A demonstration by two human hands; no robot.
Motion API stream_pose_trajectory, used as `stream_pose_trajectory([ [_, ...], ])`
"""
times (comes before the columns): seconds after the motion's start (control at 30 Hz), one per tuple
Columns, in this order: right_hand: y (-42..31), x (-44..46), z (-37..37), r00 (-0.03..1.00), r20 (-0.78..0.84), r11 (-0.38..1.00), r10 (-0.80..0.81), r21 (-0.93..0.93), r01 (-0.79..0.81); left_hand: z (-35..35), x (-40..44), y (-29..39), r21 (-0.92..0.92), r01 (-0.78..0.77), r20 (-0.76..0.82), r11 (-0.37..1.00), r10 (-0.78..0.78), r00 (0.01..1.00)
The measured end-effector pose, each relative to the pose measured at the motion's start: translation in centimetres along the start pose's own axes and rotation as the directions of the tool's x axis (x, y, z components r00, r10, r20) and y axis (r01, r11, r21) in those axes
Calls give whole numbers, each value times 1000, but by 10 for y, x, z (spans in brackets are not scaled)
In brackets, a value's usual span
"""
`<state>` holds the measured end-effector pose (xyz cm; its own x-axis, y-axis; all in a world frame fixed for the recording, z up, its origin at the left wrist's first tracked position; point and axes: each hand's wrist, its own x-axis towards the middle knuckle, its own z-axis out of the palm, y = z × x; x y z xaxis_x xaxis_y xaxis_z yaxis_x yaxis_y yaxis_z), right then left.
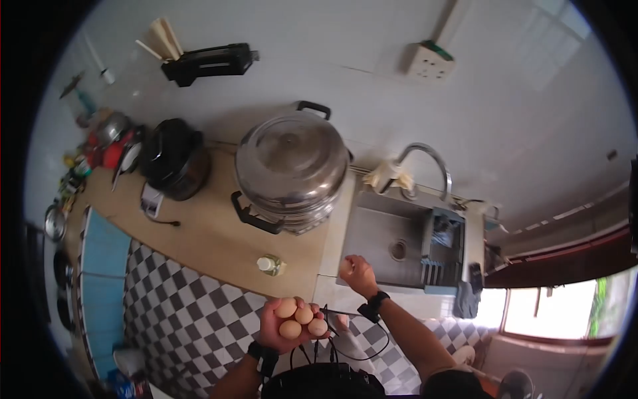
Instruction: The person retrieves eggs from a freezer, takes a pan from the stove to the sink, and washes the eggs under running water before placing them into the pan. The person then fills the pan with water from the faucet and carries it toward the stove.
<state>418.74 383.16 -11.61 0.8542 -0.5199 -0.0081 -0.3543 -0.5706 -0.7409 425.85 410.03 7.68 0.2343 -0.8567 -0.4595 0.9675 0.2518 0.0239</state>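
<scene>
Several light-brown eggs [304, 314] rest in my left hand [269, 326], which is palm up with its fingers curled around them, just off the counter's front edge. My right hand [362, 278] is closed at the front left corner of the sink [375, 236]. Between its fingertips shows a rounded, pale brown thing that looks like one more egg [346, 268], partly hidden by the fingers. A small clear bottle with a white cap [269, 265] stands on the counter above my left hand.
A large lidded steel steamer pot [290, 159] stands on the wooden counter [212, 233]. Left of it is a black electric cooker [174, 159]. The curved faucet [438, 163] rises behind the sink, and a grey drain basket [442, 249] sits in its right side. Cables hang near my hands.
</scene>
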Motion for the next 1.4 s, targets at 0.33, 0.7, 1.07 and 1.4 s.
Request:
stream_pose_trajectory([
  [0.33,9,98,61,983,176,994,-60,-79,75,-11,3,-46,-205,-337,-129,919,316,940],
  [0.7,-9,79,24,993,16,993,-121,16,120,-25,62,-34,-193,-255,-53,947,250,967],
  [1.07,-56,-2,-49,635,770,484,-58,578,-657,-65,134,-21,10,-143,-93,990,143,985],
  [1.4,-26,-4,-26,675,738,478,-26,602,-640,-80,147,-12,201,-55,-156,978,88,984],
])
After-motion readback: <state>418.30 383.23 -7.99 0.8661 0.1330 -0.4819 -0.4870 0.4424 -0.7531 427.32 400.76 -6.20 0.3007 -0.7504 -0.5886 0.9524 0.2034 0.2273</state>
